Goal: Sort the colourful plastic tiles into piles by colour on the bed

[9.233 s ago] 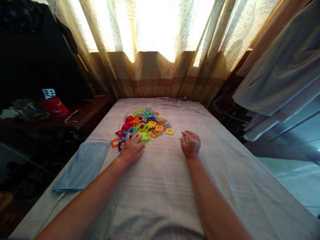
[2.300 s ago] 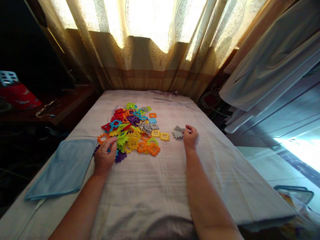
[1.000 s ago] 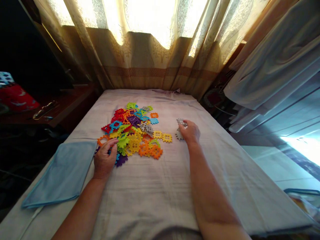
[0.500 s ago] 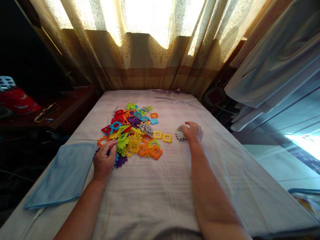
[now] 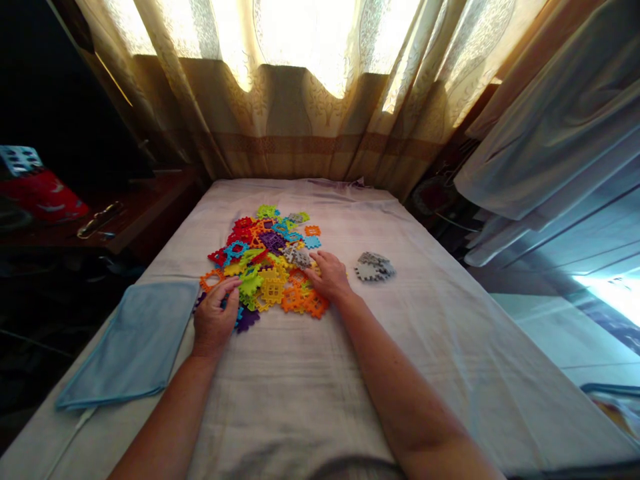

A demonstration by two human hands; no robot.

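A heap of coloured plastic interlocking pieces [image 5: 265, 257] lies on the bed's pale sheet [image 5: 320, 373]. My right hand [image 5: 327, 275] rests on the right edge of the heap, fingers stretched flat over yellow and orange pieces. To its right, a small stack of grey pieces [image 5: 374, 267] sits apart on the sheet with no hand on it. My left hand [image 5: 216, 317] lies at the near left edge of the heap, fingers curled over pieces there; whether it grips one is hidden.
A folded blue cloth [image 5: 133, 343] lies on the left of the bed. Curtains [image 5: 300, 127] hang behind the bed's far end. A dark wooden side table [image 5: 115, 223] with a red object stands to the left. Pale fabric hangs at the right.
My right hand has let go of the grey pieces and moved left onto the coloured heap. The grey stack stays on the sheet. My left hand has barely moved.
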